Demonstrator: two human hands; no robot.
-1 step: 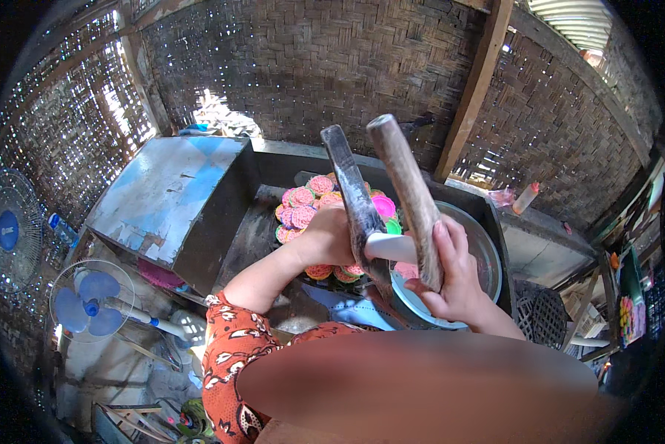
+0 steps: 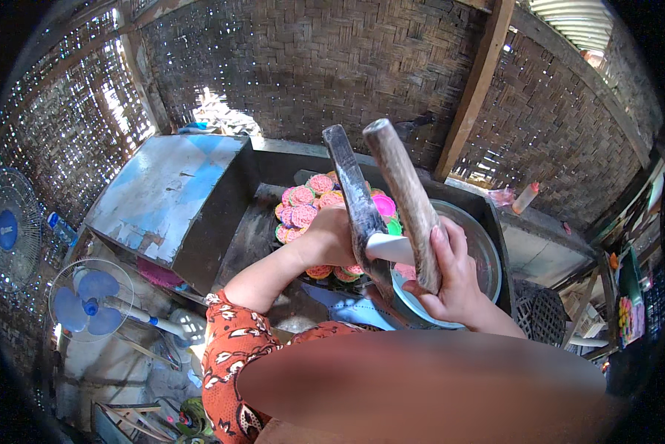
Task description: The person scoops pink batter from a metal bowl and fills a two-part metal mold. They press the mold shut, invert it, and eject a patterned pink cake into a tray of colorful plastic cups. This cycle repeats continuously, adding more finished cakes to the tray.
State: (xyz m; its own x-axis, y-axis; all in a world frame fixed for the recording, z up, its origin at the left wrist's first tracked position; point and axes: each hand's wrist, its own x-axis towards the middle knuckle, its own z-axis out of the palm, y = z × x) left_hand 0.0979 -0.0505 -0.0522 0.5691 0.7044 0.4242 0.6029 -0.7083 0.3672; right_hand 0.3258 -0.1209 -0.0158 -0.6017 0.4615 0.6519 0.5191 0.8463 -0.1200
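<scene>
A wooden hand press is held up between my hands: a dark flat bar [image 2: 347, 177], a pale round wooden handle [image 2: 402, 185] and a white tube [image 2: 390, 248] joining them. My right hand [image 2: 457, 268] is wrapped round the pale handle's lower end, thumb toward me. My left hand [image 2: 334, 231] closes on the dark bar from the left, its fingers hidden behind the wood. Behind and below lie several pink, flower-like rounds [image 2: 303, 215] in coloured moulds. A bright pink mould [image 2: 383, 206] and a green one [image 2: 393, 226] show between the bars.
Under my right hand stands a wide basin [image 2: 495, 260] with pale blue inside. A painted blue-white box [image 2: 168, 185] is at the left, beside two fans [image 2: 92, 296]. A pale blue cloth [image 2: 358, 309] lies at the near edge. A bottle [image 2: 525, 198] stands on the back ledge.
The pale handle and my right hand have shifted very slightly left, toward the dark bar. My left hand keeps nearly the same place.
</scene>
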